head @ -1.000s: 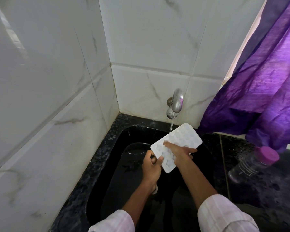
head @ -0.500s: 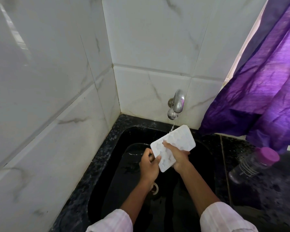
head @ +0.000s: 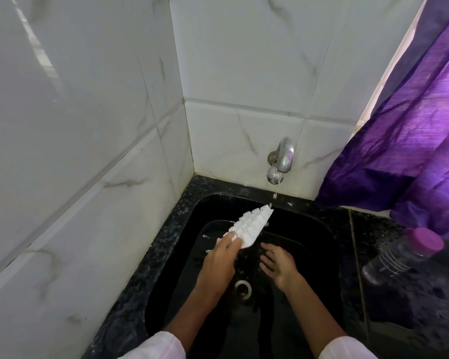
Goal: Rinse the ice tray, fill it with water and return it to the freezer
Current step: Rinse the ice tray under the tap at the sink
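I'm gripping the tilted ice tray (head: 252, 226) with only my left hand (head: 219, 260), right hand (head: 278, 264) open, so, wet, it's risking slipping.

white marble tiles (head: 244, 60), purple curtain (head: 412, 130)

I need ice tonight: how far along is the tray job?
Done: nothing clearly finished. In hand: rinsing; the left hand grips the ice tray tipped on edge over the sink, underside showing, likely draining, while the right hand hangs open and the tap only drips. Left: filling it level with water, then the freezer.
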